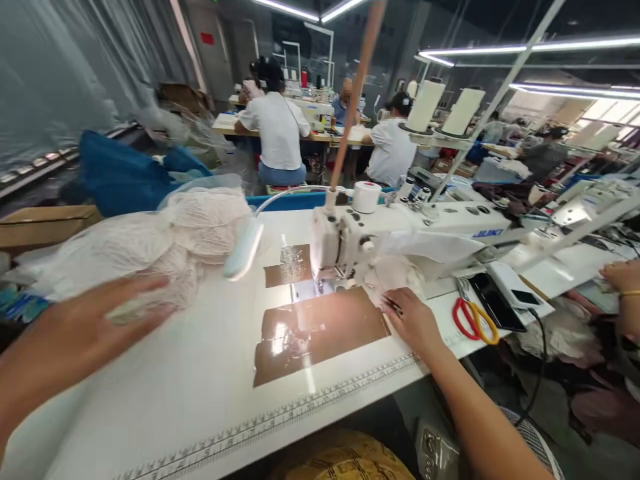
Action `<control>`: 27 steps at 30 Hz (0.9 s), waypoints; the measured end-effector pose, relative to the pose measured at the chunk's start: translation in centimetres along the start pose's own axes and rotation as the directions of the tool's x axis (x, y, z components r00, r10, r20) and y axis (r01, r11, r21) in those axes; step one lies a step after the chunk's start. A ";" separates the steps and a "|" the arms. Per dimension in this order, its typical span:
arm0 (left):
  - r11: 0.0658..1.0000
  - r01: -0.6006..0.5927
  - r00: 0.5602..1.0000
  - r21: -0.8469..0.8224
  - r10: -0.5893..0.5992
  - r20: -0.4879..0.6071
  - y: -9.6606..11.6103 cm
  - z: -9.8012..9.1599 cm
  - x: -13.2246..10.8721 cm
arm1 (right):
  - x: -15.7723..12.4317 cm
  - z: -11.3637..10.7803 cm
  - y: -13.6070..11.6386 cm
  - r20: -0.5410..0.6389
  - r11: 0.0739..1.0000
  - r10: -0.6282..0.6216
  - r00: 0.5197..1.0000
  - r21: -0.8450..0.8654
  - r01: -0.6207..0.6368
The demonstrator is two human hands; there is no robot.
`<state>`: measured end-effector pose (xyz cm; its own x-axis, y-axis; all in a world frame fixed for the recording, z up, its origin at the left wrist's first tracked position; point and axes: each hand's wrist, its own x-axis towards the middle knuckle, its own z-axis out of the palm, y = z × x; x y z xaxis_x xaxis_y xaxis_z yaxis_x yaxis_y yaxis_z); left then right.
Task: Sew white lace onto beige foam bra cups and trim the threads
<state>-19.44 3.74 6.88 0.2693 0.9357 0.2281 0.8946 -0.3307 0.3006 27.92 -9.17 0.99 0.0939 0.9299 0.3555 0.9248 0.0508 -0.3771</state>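
Observation:
My left hand (107,327) reaches over the left part of the white table, its fingers apart at the edge of a heap of white stringy bundles (200,220). Motion blurs it a little, and nothing shows in its grasp. To the right of the needle area of a white sewing machine (390,233), my right hand (413,320) is closed round a small dark tool (393,305), perhaps thread snips. Its fingertips are beside a crumpled off-white cloth (395,273). Shiny brown tape (320,327) covers part of the table in front of the machine.
Red-and-yellow-handled scissors (475,321) and a black phone (495,301) lie on the right. A lamp (244,250) hangs left of the machine head. A printed ruler (280,423) runs along the front edge. People sit at tables behind; another person's hand (623,277) is far right.

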 end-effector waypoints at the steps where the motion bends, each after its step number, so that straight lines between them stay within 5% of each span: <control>1: 0.998 -0.024 0.996 -0.056 0.029 0.088 1.6 0.6 -0.5 | -0.1 -0.4 1.3 -0.045 0.999 0.051 0.998 -0.014 -0.052; 5: 0.906 -0.289 0.867 -0.308 0.384 0.317 11.3 3.0 -1.3 | 0.2 -1.5 4.2 -0.044 0.988 0.108 0.993 0.116 -0.102; 7: 0.778 -0.438 0.715 -0.451 0.605 0.349 16.8 4.4 -1.2 | 0.4 -1.7 4.7 -0.034 0.970 0.131 0.991 0.208 -0.122; 8: 0.741 -0.471 0.678 -0.479 0.651 0.340 19.4 5.2 -1.0 | 0.4 -1.8 5.0 -0.031 0.959 0.153 0.988 0.244 -0.141; 13: 0.645 -0.653 0.625 -0.397 0.755 0.197 28.6 11.5 1.5 | 0.2 -1.6 6.4 0.043 0.880 0.231 0.972 0.417 -0.227; 16: 0.684 -0.641 0.686 -0.348 0.714 0.139 31.2 15.8 4.3 | 0.5 -1.0 6.9 0.128 0.757 0.230 0.965 0.600 -0.260; 19: 0.689 -0.627 0.675 -0.364 0.714 0.187 32.4 18.4 7.0 | 1.1 -0.5 7.0 0.202 0.639 0.217 0.955 0.710 -0.296; 24: 0.707 -0.556 0.702 -0.437 0.681 0.210 32.4 18.4 8.9 | 1.4 -0.7 7.3 0.351 0.301 0.199 0.915 0.866 -0.398; 27: 0.731 -0.499 0.729 -0.465 0.644 0.231 32.2 17.5 8.8 | 1.0 -0.8 7.6 0.321 0.358 0.199 0.926 0.856 -0.373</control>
<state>17.95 3.46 2.33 0.8550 0.4975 0.1465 0.3538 -0.7661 0.5367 35.37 -8.13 -0.81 0.1526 0.9881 -0.0199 -0.0192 -0.0171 -0.9997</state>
